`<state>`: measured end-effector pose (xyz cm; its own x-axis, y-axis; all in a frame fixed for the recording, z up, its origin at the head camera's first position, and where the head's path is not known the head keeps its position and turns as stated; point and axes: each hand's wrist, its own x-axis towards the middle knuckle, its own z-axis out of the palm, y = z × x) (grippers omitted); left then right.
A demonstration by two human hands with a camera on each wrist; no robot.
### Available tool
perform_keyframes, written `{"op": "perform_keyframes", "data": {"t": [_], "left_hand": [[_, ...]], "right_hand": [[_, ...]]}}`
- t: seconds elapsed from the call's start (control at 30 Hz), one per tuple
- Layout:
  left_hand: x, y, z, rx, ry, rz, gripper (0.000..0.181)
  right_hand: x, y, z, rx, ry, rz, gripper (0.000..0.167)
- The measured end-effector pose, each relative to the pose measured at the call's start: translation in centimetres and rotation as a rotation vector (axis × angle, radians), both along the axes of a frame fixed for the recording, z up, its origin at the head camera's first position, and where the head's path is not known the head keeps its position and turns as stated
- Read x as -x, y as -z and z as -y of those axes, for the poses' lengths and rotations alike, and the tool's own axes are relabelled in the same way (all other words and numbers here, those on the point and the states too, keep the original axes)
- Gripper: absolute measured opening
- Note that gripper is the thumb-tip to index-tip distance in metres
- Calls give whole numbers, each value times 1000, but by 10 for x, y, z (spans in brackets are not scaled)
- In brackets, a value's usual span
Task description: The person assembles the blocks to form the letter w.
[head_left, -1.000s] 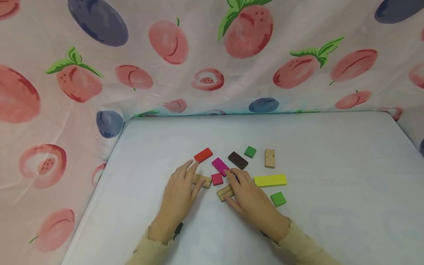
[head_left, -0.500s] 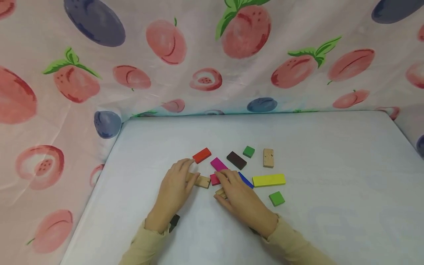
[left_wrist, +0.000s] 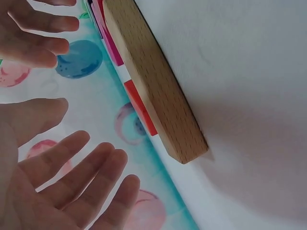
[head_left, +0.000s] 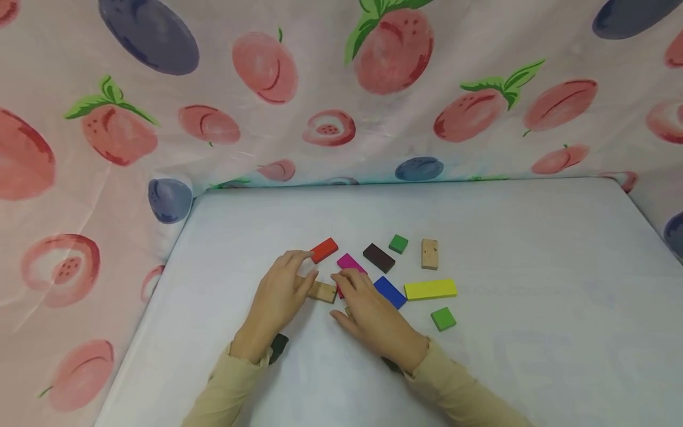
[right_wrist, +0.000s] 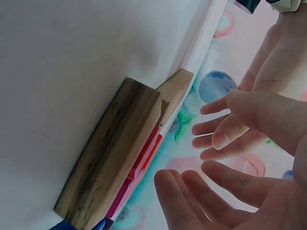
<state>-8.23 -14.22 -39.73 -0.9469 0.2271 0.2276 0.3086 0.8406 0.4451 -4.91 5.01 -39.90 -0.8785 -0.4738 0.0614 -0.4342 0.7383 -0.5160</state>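
Note:
In the head view my left hand [head_left: 274,299] hovers above a plain wooden block [head_left: 322,292]. The left wrist view shows its fingers loosely extended, apart from that wooden block [left_wrist: 158,86]. My right hand [head_left: 373,311] is over another wooden block, mostly hidden beneath it in the head view. The right wrist view shows this darker-sided wooden block [right_wrist: 108,158] lying below the right hand [right_wrist: 230,196], whose relaxed fingers hold nothing. Around the hands lie a red block [head_left: 324,251], a magenta block [head_left: 351,263] and a blue block [head_left: 390,292]. A pinkish-red block is largely covered by the right hand.
Farther right on the white table [head_left: 533,267] are a dark brown block [head_left: 379,258], a yellow block [head_left: 430,290], two green blocks [head_left: 398,244] and an upright-lying wooden block [head_left: 429,254]. Fruit-patterned cloth [head_left: 299,136] hangs behind and at the left.
The right hand has moved left, uncovering the blue block and covering the pinkish-red one. The left hand has shifted slightly left. The blocks keep their arrangement.

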Motion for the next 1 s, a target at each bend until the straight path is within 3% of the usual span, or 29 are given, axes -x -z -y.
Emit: {"op": "perform_keyframes", "data": {"t": [1.0], "left_hand": [[41, 4, 8, -19, 11, 123, 32]], "right_hand": [[15, 4, 27, -53, -28, 31, 55]]}}
